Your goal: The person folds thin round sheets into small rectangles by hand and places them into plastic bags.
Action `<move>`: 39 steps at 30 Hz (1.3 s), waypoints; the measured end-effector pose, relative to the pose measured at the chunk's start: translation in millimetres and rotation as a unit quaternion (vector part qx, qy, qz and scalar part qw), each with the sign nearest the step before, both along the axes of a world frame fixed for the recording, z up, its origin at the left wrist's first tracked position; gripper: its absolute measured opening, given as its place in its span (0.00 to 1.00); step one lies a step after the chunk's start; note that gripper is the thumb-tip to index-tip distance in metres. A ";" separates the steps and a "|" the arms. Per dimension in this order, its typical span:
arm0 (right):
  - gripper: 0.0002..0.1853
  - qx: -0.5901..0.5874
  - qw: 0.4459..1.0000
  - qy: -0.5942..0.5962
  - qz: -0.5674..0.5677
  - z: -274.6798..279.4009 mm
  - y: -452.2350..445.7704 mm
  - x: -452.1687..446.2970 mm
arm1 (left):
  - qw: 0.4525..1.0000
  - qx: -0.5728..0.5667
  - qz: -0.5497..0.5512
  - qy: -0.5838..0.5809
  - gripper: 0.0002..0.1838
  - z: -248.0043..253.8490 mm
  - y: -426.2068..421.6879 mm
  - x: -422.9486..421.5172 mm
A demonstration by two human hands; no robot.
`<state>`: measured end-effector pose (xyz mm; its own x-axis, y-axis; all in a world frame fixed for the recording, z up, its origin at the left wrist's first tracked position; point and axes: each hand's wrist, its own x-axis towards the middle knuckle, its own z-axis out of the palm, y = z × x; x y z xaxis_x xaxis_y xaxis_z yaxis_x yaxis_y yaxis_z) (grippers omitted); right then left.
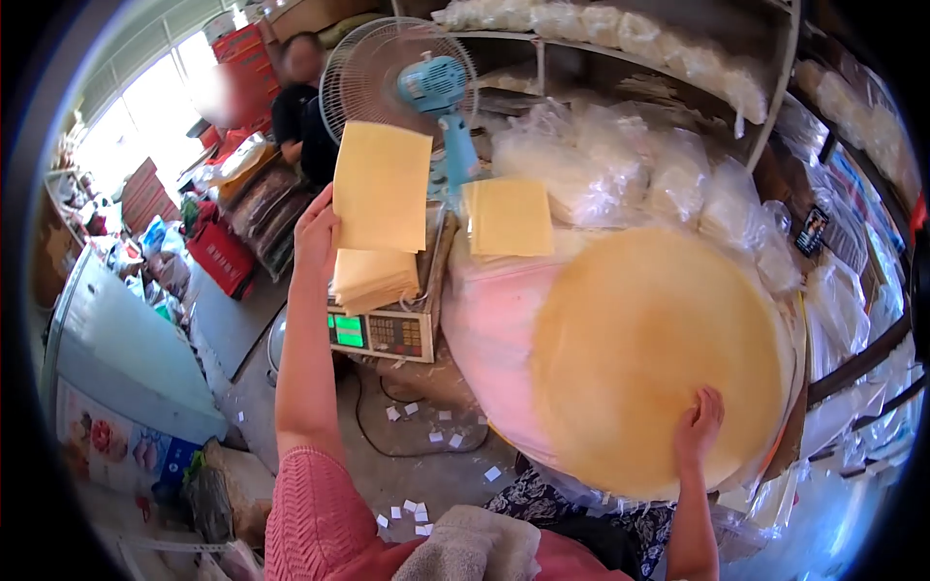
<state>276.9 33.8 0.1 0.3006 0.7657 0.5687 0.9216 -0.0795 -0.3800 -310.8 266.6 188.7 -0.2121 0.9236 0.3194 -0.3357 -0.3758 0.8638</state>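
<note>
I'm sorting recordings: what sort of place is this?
Probably a small packing workshop or storeroom: a pale digital scale with green-lit displays bears a pile of flat yellow sheets, and clear plastic bags of pale goods lie behind a round yellow-tan disc.

This looks like a small packing workshop that doubles as a storeroom. An electronic scale [402,335] with a lit green display carries a stack of square yellow sheets [376,278], beside a broad round yellow pile [659,329]. Metal shelving [783,70] and the space below it hold bulging clear plastic bags [601,160]. Red cartons [239,44] stand stacked near the window [136,116], and white paper scraps [436,437] litter the bare floor [463,484].
</note>
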 end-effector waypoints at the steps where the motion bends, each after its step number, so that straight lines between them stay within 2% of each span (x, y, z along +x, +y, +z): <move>1: 0.16 0.005 1.000 -0.005 0.002 -2.0 0.5 0.9 | 1.000 -0.017 0.012 -0.009 0.23 -8.5 -10.7 -8.3; 5: 0.16 0.005 1.000 -0.025 0.009 -4.9 0.3 2.1 | 0.992 -0.111 0.054 0.012 0.26 -69.7 -8.0 -65.2; 8: 0.16 -0.004 0.999 -0.033 0.007 -6.6 2.4 4.6 | 0.986 -0.149 0.074 0.021 0.27 -87.7 -10.2 -79.7; 10: 0.16 -0.012 0.999 -0.033 0.003 -9.1 1.7 6.0 | 0.983 -0.160 0.090 0.010 0.26 -78.8 -20.0 -66.4; 13: 0.16 -0.013 1.000 -0.024 0.005 -8.5 1.8 3.8 | 0.985 -0.149 0.087 0.018 0.25 -90.8 -8.4 -75.6; 16: 0.16 -0.017 1.000 -0.020 0.000 -6.9 0.8 2.2 | 0.981 -0.158 0.074 0.084 0.25 -83.3 -15.9 -68.9; 20: 0.16 -0.019 0.999 -0.028 0.001 -8.9 0.9 4.6 | 0.971 -0.183 0.119 0.100 0.24 -90.5 -11.3 -70.8; 25: 0.16 -0.022 0.999 -0.037 -0.001 -10.8 0.8 5.8 | 0.950 -0.201 0.172 0.166 0.23 -76.0 -25.7 -50.1; 28: 0.16 -0.020 0.999 -0.039 0.003 -12.0 0.0 6.3 | 0.952 -0.189 0.161 0.179 0.22 -71.0 -30.7 -42.6; 31: 0.16 -0.009 0.998 -0.056 -0.002 -9.5 -0.1 3.3 | 0.955 -0.161 0.162 0.188 0.20 -87.0 -17.2 -52.1; 34: 0.16 -0.011 0.998 -0.054 -0.002 -7.9 -0.3 2.4 | 0.927 -0.190 0.118 0.300 0.17 -85.9 -15.1 -70.9; 37: 0.15 -0.042 0.999 -0.024 0.015 -4.6 -1.0 2.2 | 0.910 -0.245 0.193 0.274 0.07 -76.5 -16.8 -70.2; 39: 0.15 -0.024 0.999 -0.031 0.015 -8.3 1.5 3.7 | 0.897 -0.257 0.195 0.303 0.07 -74.4 -9.4 -98.0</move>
